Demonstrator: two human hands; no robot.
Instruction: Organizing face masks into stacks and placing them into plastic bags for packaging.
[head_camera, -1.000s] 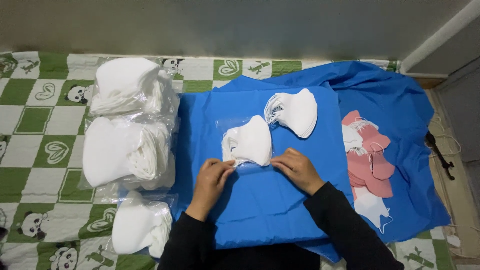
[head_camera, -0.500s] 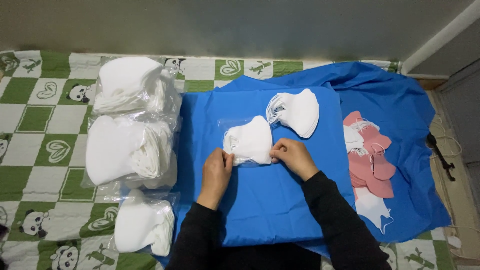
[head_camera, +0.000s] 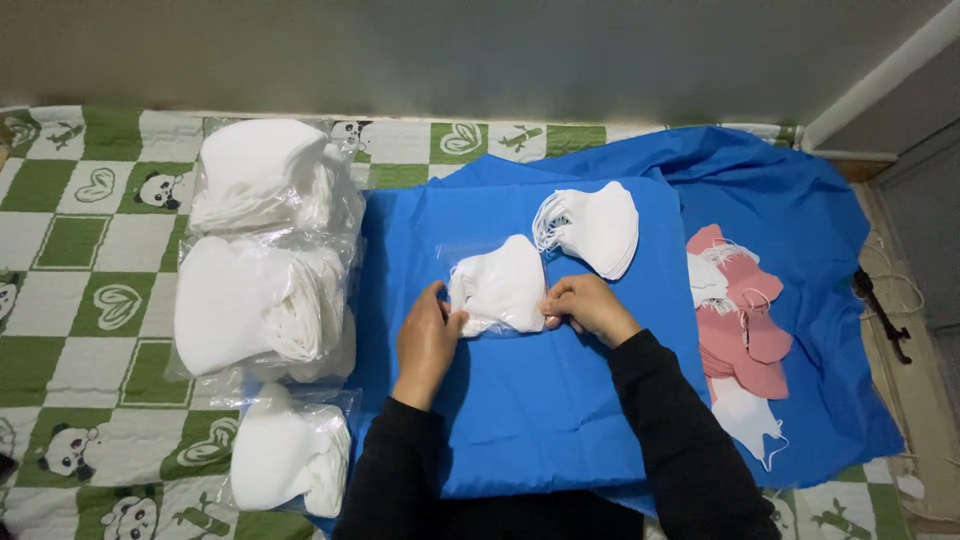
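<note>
Nearest me, my two black sleeves come up from six o'clock over the blue cloth (head_camera: 520, 430). My left hand (head_camera: 425, 340) sits just left of centre, fingers curled in and pinching the left edge of the clear bag of white masks (head_camera: 498, 288); the thumb presses against the bag's side. My right hand (head_camera: 588, 305) mirrors it at the bag's right edge, fingers bent tight and clamped on the plastic, knuckles up. Both hands grasp the bag, which lies flat on the cloth at the centre of my view, between the two hands.

Just beyond the right hand, toward one o'clock, a loose stack of white masks (head_camera: 592, 228) rests on the cloth, ear loops fanned to its left. At three o'clock lies a pile of pink masks (head_camera: 745, 335), with a few white ones touching it above and below. From seven round to ten o'clock, three filled clear bags of white masks (head_camera: 262, 300) lie in a column on the green-and-white checked mat (head_camera: 70, 250), the nearest at seven o'clock. Farthest off, at twelve, runs a plain grey wall (head_camera: 480, 50).
</note>
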